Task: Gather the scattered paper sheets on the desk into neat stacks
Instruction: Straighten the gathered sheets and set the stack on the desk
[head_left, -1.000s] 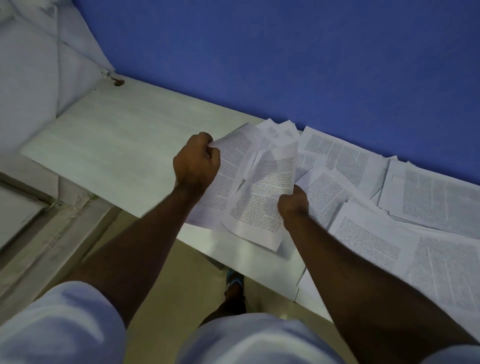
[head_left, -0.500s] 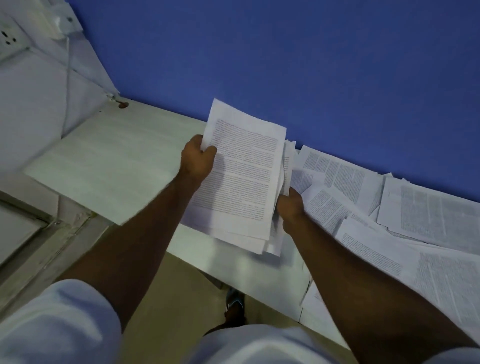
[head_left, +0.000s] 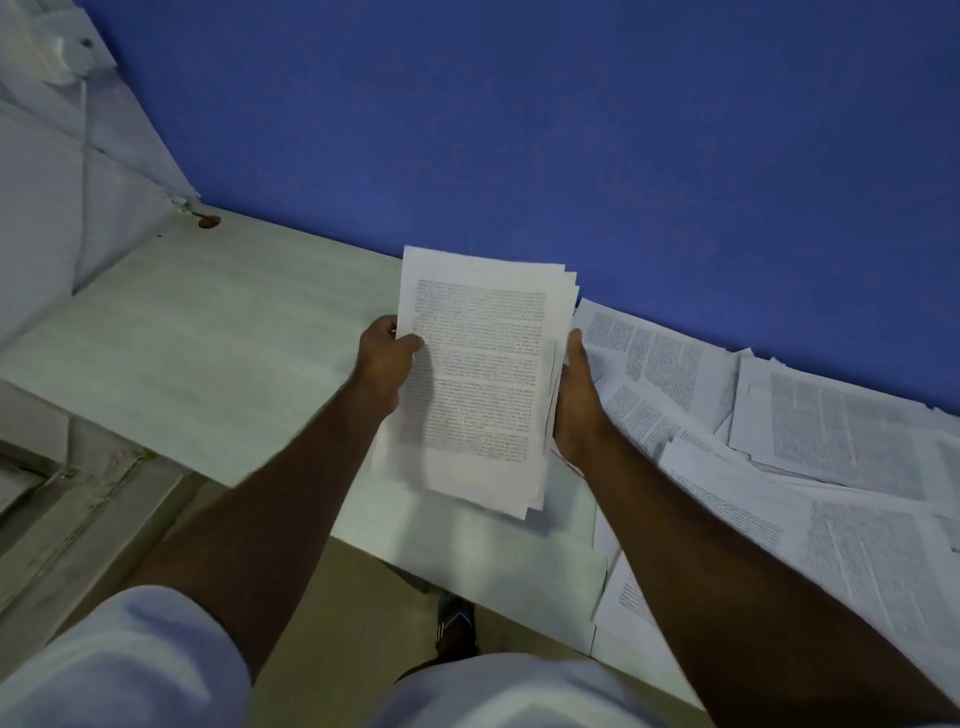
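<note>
Desk (head_left: 197, 364): pale wood-grain top, left half bare up to the blue wall (head_left: 519, 130) and the near edge. Right half covered by loose printed sheets (head_left: 831, 467), overlapping, some overhanging the near edge. Stack of sheets (head_left: 478, 374) held above the desk middle, near upright; top page printed, right-side edges fanned unevenly. Left hand (head_left: 387, 364) grips the stack's left edge, thumb on the front. Right hand (head_left: 576, 400) holds the right edge, fingers hidden behind.
</note>
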